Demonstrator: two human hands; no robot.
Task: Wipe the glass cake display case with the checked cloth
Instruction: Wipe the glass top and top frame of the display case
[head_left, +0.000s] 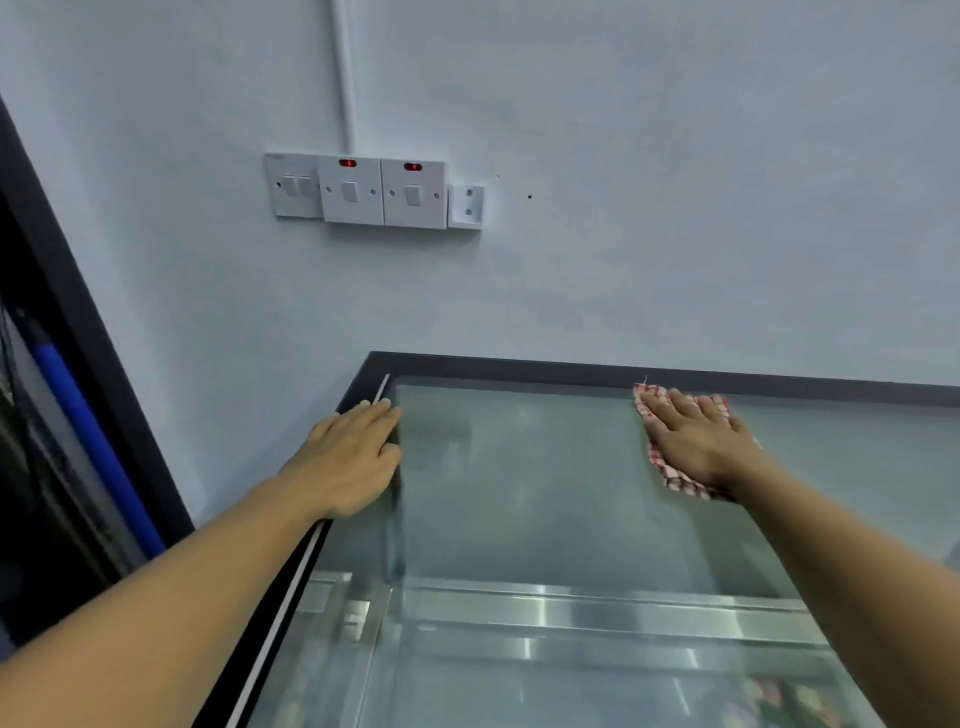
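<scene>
— Head view first: where is the red-and-white checked cloth (678, 482)?
— Flat on the glass top of the black-framed cake display case (519, 493), near its far edge by the pale wall (675, 208). The right hand (696, 441) lies on it, fingers straight, pressing it to the glass; cloth shows beyond the fingertips and beside the wrist.
— And the left hand (348, 457)?
— Palm down on the case's left edge, fingers straight, gripping nothing. Both hands are well apart.
— Anything else?
— White wall switches (382, 192) above the case, two with red lamps lit. Metal shelves (571, 608) show, blurred, through the glass.
</scene>
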